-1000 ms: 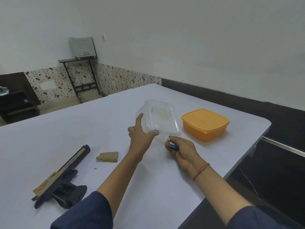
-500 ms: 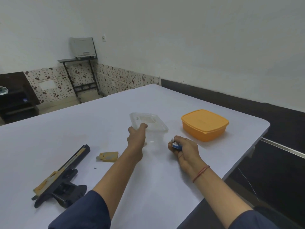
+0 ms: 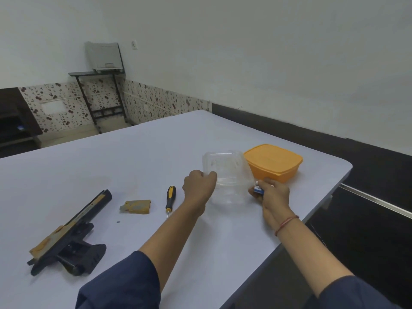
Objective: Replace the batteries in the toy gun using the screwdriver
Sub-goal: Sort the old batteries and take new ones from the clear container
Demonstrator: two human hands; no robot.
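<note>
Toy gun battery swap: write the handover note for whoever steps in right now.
Left grip holds the clear container by its near edge; right grip pinches a blue-and-white battery.
Toy gun lies at the left of the table, battery cover off beside it, screwdriver next, small screw loose nearby.
Done: cover removed.
Left: seat batteries, refit cover, drive screw.

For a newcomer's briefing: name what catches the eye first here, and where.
The left hand grips the near rim of a clear tub mid-table, the right hand beside it holding small blue batteries. Behind the right hand stands a bright orange lidded box; far left lies the black-and-tan toy gun, its loose cover and the screwdriver between it and the hands.
</note>
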